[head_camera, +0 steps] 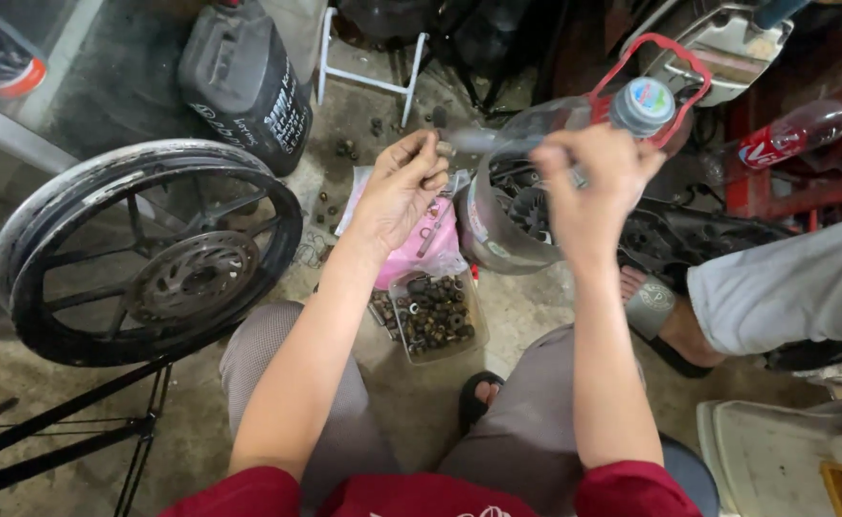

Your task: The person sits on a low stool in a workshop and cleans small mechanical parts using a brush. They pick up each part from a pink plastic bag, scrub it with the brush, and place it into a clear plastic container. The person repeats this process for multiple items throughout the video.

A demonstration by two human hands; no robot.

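A clear tub of small dark metal parts (432,316) is sitting between the knees, while above it the left hand (404,187) is pinching a small part (443,148) and the blurred right hand (598,182) is apparently gripping a round finned metal housing (507,215), beyond which a black jug (244,81) is standing.
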